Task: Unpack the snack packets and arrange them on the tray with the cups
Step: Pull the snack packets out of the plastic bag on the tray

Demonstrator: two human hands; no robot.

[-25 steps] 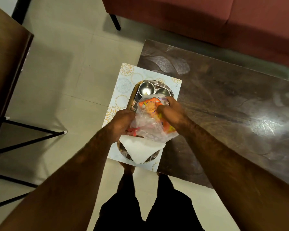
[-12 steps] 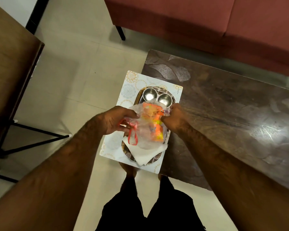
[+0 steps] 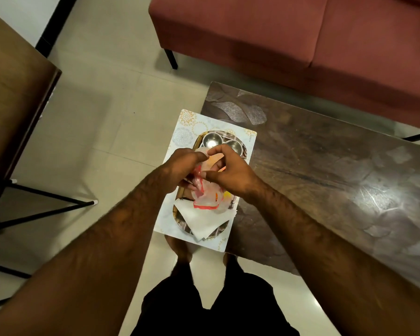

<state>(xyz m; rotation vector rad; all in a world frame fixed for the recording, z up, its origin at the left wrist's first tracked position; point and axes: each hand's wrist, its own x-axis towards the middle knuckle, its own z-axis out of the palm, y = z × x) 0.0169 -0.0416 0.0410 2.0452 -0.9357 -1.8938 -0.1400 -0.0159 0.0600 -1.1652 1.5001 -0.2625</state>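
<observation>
Both hands pinched shut on the clear snack bag point(image 3: 205, 197) over the tray point(image 3: 178, 214): left hand point(image 3: 180, 166), right hand point(image 3: 228, 170). Risk: a hard tug bursts it, packets knock the cups point(image 3: 212, 139).

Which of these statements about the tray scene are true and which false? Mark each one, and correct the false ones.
1. Two metal cups stand at the far end of the tray. True.
2. The left hand rests flat on the wooden table. False: it grips the clear plastic bag over the tray.
3. A white napkin lies at the tray's near end. True.
4. The tray sits directly on the floor. False: it sits on a patterned mat at the table's edge.
5. The right hand holds a cup. False: it pinches the bag.
</observation>
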